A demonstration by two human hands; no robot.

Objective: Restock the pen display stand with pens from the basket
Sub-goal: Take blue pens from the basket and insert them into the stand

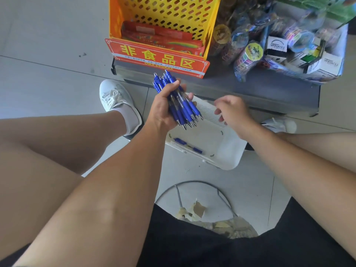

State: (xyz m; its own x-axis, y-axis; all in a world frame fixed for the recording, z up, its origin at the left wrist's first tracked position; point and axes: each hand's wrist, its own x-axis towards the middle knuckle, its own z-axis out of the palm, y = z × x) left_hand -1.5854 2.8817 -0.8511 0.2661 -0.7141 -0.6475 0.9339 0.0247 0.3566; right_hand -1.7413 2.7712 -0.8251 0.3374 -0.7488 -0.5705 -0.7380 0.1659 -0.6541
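Resting on the pale tiled floor at far left, a white lace-up sneaker [115,97]; above it, a yellow perforated plastic crate [173,12] fronted by a red sign with yellow characters [157,57], standing on a low grey metal shelf [250,89]; red flat packets inside the crate.

Left hand [163,110] just below the sign, fingers wrapped round a bundle of blue click pens with clear barrels [183,108]; clicker ends point up toward the sign, metal tips point down toward the person.

Below the bundle, a white shallow plastic basket [227,147] sits on the floor between the legs; one single blue pen [188,145] lies in it near its left wall.

Right hand [234,112] over the basket's far side, fingers loosely curled, holding nothing; can't tell whether it touches the basket.

Far right on the shelf: a heap of bagged colourful toys and small white boxes [269,45].
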